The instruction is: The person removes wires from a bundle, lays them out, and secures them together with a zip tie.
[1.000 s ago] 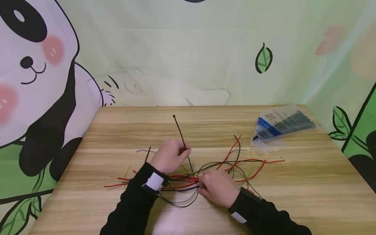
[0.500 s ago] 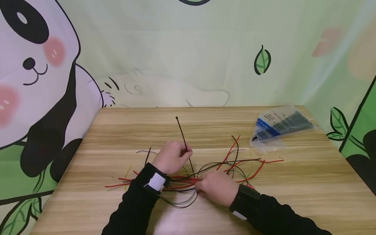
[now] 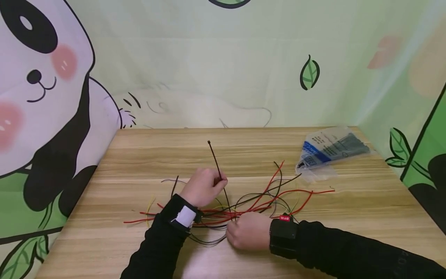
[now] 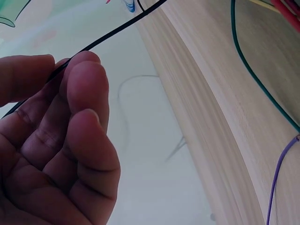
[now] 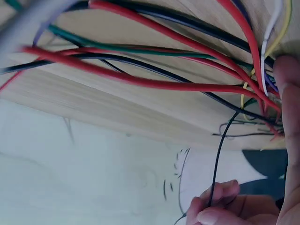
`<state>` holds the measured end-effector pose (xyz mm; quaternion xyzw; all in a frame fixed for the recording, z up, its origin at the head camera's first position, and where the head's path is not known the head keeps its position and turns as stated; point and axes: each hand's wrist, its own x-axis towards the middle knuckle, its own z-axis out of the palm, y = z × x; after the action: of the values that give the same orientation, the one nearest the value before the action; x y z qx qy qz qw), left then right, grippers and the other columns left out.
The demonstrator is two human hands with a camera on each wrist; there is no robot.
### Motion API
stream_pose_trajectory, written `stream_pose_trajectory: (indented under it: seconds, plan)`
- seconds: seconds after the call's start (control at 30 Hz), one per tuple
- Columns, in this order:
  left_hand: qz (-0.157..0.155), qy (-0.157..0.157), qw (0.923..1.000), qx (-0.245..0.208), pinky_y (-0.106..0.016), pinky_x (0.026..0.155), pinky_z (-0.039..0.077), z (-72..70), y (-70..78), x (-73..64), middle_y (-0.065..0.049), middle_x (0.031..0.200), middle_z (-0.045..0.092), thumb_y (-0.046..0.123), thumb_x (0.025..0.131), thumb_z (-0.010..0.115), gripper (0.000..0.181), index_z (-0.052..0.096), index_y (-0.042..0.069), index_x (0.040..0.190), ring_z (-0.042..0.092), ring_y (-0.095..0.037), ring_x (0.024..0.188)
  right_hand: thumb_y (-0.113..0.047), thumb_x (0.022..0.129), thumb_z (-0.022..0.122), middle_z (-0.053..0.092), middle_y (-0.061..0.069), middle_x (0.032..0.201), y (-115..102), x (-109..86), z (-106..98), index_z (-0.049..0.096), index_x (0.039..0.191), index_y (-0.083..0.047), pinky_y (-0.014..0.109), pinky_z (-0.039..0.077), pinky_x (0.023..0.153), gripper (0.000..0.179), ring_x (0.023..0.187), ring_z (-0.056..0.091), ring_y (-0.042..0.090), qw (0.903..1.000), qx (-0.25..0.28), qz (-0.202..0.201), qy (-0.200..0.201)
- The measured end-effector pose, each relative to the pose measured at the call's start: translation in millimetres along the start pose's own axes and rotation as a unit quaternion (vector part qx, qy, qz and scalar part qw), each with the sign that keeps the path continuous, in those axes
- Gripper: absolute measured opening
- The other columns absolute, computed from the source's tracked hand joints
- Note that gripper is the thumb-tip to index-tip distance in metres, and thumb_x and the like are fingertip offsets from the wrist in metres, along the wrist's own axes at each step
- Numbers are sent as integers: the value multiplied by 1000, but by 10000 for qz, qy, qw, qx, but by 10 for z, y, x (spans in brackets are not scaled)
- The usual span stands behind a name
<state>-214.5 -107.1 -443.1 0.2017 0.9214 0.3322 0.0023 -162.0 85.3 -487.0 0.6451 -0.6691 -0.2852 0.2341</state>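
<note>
In the head view my left hand (image 3: 202, 188) pinches a thin black cable tie (image 3: 213, 155) between thumb and fingers. The tie's small head points up and away; its lower length slants down to a bundle of wires (image 3: 217, 221). My left wrist view shows the thumb and fingertips around the tie (image 4: 117, 31). At the near right side of the bundle, my right hand (image 3: 249, 231) has its fingers bent down beside the wires. Up close, a right finger (image 5: 291, 122) lies along red, black and other coloured wires (image 5: 154, 83); I cannot tell whether it grips anything.
On the wooden table (image 3: 156, 151), a clear plastic bag (image 3: 332, 149) of dark cable ties lies at the back right. Loose wire ends fan out left and right of the hands. A printed panda backdrop (image 3: 188, 69) stands behind the table.
My right hand has shifted slightly left and towards me, and its forearm has swung out to the right. One black wire end on the right has sprung upward. The left hand keeps its pinch.
</note>
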Motion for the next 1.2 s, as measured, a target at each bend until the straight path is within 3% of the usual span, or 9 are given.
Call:
stream_pose_trajectory:
  seconds: [0.1,0.43,0.67,0.8,0.87,0.9,1.07,1.13,1.2]
  plan:
    - [-5,4,10000,-25,-23,60,47,5,-5,-3,0,74,70,14,96,67,12,76,6,94,55,-7,62,-27,92,60,49,-12,74,-7,2,13,64,87,-24,22,38,43,7,50,42,0,9999,-93,1,107]
    - [88,45,9999,81,-24,63,47,40,-13,-11,0,76,71,14,95,68,11,75,7,92,55,-7,63,-23,96,59,48,-9,76,4,-15,52,60,93,-17,22,38,42,7,44,39,3,9934,778,838,-38]
    - [30,-53,9999,111,-27,69,50,83,-37,-17,-1,82,74,15,96,67,12,76,7,93,58,-8,68,-26,96,61,58,-10,79,20,51,45,63,96,-18,23,44,44,9,49,50,3,9904,954,993,-152]
    - [-60,-89,9998,148,-29,70,50,85,-26,-17,-2,83,74,15,97,66,12,76,8,94,58,-8,69,-22,97,60,64,-10,81,54,34,27,62,95,-17,24,46,47,5,55,58,5,9801,1565,1192,-259]
    - [-102,-116,9998,154,-29,70,50,81,-19,-14,-2,83,73,16,97,66,13,76,7,95,57,-9,68,-19,98,60,67,-9,82,83,-7,20,61,98,-16,24,47,50,3,59,61,5,9652,2174,1415,-335]
    - [-111,-127,9997,154,-29,69,50,78,-15,-12,-2,82,73,16,97,66,14,76,7,95,57,-9,68,-18,98,60,68,-9,82,99,-34,22,61,98,-16,24,48,51,2,61,63,5,9526,2566,1587,-377]
    - [-106,-129,9997,192,-30,72,51,70,-17,3,-2,83,74,16,97,66,14,76,6,96,58,-9,69,-20,97,65,66,-10,80,198,-186,18,63,90,-19,20,48,62,7,69,60,0,8628,4396,2431,-574]
    - [-111,-128,9996,216,-30,72,51,68,-26,7,-2,84,74,16,97,66,14,76,7,96,58,-9,70,-21,95,68,63,-11,77,215,-232,13,63,84,-20,20,47,63,13,68,56,-1,8465,4645,2522,-643]
    - [-136,-131,9996,229,-30,72,51,62,-33,5,-2,84,73,16,97,66,13,75,7,96,58,-9,70,-21,94,70,61,-11,76,215,-257,5,63,81,-20,20,46,63,15,67,54,-1,8424,4705,2534,-696]
